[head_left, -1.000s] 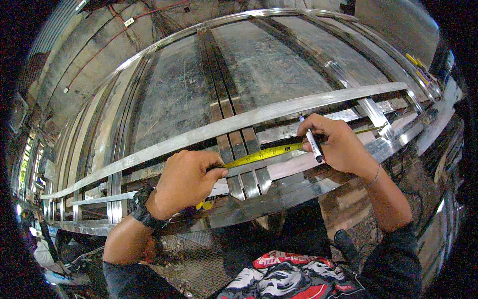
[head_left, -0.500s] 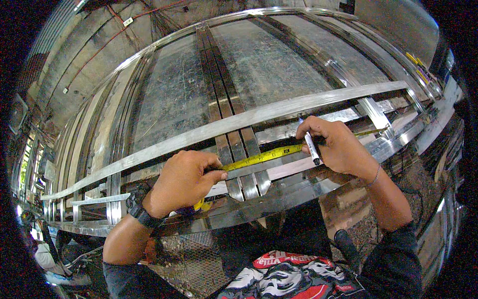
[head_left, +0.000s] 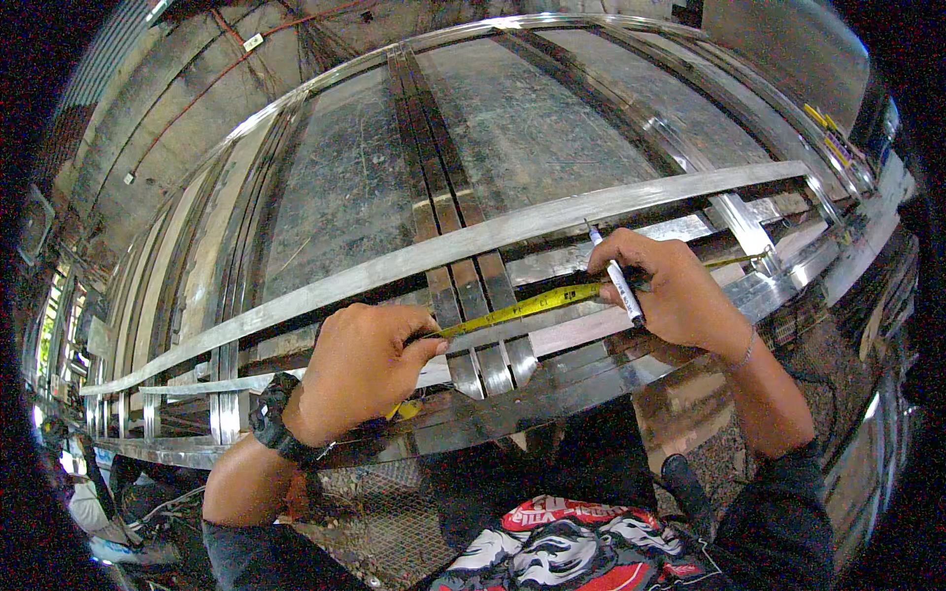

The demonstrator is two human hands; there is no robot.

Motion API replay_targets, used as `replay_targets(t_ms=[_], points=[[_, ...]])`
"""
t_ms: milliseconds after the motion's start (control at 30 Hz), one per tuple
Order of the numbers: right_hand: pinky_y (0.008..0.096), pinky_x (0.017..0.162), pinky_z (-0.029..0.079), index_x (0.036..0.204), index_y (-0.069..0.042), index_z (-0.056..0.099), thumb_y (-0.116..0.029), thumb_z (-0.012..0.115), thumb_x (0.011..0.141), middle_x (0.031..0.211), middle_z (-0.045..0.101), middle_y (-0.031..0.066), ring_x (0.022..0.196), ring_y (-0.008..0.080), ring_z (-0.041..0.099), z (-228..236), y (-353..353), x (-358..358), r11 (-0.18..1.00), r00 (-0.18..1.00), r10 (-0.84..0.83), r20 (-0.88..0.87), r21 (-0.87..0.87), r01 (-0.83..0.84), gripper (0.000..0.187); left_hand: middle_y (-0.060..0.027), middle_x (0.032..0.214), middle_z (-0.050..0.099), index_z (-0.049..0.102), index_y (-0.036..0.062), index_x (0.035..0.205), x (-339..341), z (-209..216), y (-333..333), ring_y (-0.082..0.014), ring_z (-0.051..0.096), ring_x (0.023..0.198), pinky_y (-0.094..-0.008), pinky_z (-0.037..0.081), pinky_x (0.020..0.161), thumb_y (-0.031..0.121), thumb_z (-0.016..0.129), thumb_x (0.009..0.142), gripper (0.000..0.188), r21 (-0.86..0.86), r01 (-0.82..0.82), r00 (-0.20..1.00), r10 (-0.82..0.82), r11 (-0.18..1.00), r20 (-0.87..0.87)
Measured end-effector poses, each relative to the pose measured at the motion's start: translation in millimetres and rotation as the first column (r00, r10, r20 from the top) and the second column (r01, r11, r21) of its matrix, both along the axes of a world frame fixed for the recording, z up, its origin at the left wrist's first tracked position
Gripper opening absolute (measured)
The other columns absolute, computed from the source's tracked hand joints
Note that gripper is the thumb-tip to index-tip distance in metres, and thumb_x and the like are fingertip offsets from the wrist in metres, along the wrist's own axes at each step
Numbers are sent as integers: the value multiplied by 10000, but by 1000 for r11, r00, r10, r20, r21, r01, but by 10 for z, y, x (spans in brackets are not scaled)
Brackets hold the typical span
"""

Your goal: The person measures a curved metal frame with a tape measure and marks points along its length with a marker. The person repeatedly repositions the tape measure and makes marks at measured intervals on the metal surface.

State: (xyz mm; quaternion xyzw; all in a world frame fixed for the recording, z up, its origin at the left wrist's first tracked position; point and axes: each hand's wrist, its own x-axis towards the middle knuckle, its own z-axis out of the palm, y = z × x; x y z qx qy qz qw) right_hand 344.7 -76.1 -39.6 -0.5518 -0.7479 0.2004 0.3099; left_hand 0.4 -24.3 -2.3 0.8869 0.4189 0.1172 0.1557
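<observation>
A yellow tape measure blade (head_left: 522,307) runs slantwise along the near side of the metal frame. My left hand (head_left: 370,364), with a black watch on its wrist, pinches the blade between thumb and fingers. Below that hand, a yellow bit of what looks like the tape case (head_left: 404,410) shows; the hand hides the rest. My right hand (head_left: 675,291) is closed on a white marker pen (head_left: 616,284), its thin end pointing up towards a long flat metal bar (head_left: 473,239). Past this hand the blade continues to a bright metal crosspiece (head_left: 744,231).
The large metal frame (head_left: 429,128) has several crosspieces over a scuffed dark surface. Yellow-handled tools (head_left: 828,128) lie at its far right. A thin metal strip (head_left: 202,386) lies at the near left. Red cable (head_left: 202,98) runs on the floor beyond.
The marker has shifted slightly right and tilted, its thin end now showing higher above my fingers. My left hand has moved only a little; the tape blade stays nearly in place.
</observation>
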Motion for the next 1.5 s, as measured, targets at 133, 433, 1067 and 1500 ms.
replay_targets(t_ms=[133, 433, 1067, 1500], points=[[375, 867, 550, 1143, -52, 656, -40, 814, 874, 1042, 734, 123, 958, 275, 722, -15, -7, -51, 994, 999, 54, 4, 93, -54, 312, -155, 824, 753, 796, 71, 956, 1, 2, -18, -338, 742, 732, -399, 555, 660, 174, 813, 900, 118, 69, 12, 1000, -10, 998, -20], [501, 762, 546, 1149, -128, 655, 67, 646, 781, 901, 728, 179, 900, 459, 713, -22, 10, -76, 993, 996, 93, 15, 74, -94, 416, -152, 792, 730, 788, 75, 978, 1, 20, -11, -317, 720, 694, -403, 541, 642, 183, 783, 926, 120, 80, 66, 992, -57, 995, -114], [447, 778, 558, 1120, -81, 664, -6, 772, 840, 908, 742, 173, 857, 379, 734, -50, 37, -65, 992, 992, 117, -40, 60, -115, 310, -174, 802, 713, 738, 57, 976, 22, -90, 37, -359, 702, 719, -443, 537, 672, 258, 727, 982, 202, 10, 71, 997, -71, 997, 4], [410, 802, 549, 1119, -59, 654, -63, 823, 866, 896, 720, 159, 835, 321, 706, -63, 58, -40, 994, 996, 74, -45, 81, -70, 304, -103, 686, 668, 750, 24, 858, 37, -45, 98, -177, 640, 647, -369, 496, 612, 256, 777, 945, 249, -162, 8, 1000, -6, 987, 15]])
